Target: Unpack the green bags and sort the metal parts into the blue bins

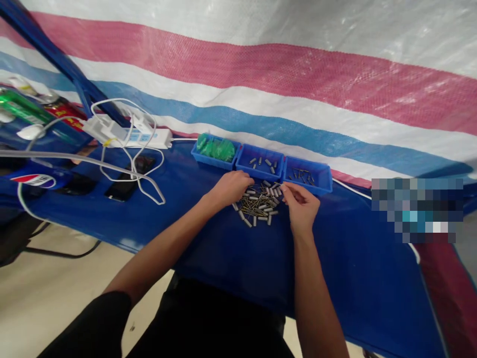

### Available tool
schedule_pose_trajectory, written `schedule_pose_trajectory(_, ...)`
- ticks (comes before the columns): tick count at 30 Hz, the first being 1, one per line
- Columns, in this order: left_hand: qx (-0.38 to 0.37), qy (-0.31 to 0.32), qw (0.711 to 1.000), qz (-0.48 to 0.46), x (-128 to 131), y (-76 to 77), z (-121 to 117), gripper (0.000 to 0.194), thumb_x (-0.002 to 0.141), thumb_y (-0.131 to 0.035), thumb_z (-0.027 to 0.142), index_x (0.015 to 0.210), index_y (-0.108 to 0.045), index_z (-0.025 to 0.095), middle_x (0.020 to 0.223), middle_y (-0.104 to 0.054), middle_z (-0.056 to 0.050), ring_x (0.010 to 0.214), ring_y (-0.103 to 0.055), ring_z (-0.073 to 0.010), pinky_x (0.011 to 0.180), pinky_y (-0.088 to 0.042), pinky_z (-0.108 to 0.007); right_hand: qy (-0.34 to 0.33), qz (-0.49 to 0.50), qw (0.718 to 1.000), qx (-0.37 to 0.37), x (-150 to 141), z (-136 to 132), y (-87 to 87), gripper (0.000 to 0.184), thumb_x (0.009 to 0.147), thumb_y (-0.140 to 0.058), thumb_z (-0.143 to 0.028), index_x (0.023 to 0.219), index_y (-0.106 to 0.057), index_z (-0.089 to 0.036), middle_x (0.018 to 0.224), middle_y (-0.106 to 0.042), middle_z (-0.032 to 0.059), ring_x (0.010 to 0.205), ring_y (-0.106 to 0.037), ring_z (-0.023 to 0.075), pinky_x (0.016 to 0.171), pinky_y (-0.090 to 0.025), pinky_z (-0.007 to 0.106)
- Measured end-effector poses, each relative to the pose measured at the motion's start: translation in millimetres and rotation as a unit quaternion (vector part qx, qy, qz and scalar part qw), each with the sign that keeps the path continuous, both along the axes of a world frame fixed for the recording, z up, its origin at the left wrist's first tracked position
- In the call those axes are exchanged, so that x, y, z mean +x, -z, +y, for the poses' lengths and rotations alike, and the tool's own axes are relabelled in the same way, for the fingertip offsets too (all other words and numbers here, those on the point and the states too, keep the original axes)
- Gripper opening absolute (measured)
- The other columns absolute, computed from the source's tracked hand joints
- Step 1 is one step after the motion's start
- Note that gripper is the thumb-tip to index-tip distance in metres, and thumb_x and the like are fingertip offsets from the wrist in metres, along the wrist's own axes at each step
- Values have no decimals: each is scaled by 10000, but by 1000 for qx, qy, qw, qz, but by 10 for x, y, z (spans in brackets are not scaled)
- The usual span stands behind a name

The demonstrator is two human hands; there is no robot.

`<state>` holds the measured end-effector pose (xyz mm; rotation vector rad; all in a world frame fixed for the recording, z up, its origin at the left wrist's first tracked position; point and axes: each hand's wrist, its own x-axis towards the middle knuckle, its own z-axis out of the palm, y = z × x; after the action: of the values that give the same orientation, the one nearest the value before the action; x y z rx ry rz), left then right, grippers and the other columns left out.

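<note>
Metal parts [258, 203] heaped between left hand [232, 189] and right hand [302, 208], each curled, grip contents unclear

We wear black — a short left sleeve [93, 323], plain cloth [212, 318] below — with left hand [231, 188] and right hand [302, 206] bare.

left bin [211, 160]: plastic bag [222, 149] inside
middle bin [257, 174]: cylinders [268, 162] inside
right bin [311, 187]: pins [304, 174] inside
pile [259, 205]: on table [231, 258], before middle bin
power strip [159, 139]: left of left bin
phone [119, 191]: before power strip
</note>
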<state>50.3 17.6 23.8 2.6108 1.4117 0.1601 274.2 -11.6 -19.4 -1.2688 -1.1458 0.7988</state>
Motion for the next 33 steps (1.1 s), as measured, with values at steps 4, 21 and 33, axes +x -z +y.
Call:
schedule_pose_trajectory(4,3,-10,1000,15,38,18,43,282,945,-504,86,1044,-752,177,1016,-756,-105,946,-713,-232,799,-515,-295,72,5,997,28,82,28,-1,345,814,-816,-473,999,-819,-182,851,-789,77,585,-661,181,551,-575,335)
schedule_pose_trajectory(21,58,-40,963,-259,34,78,27,144,863,-618,132,936,-740,152,889,-752,-47,780,-691,-144,784,-542,-258,18,14,999,29,154,78,1,270,930,-675,-421,1078,-759,-212,957,-791,82,587,-659,146,545,-543,286)
schedule_pose_trajectory(33,-41,-42,890,-452,69,207,-55,135,858,-743,231,933,-787,128,909,-799,-77,784,-730,-145,786,-598,-248,-160,-26,986,-27,107,73,-5,343,890,-741,-397,1194,-756,-238,903,-768,49,616,-623,148,566,-526,299)
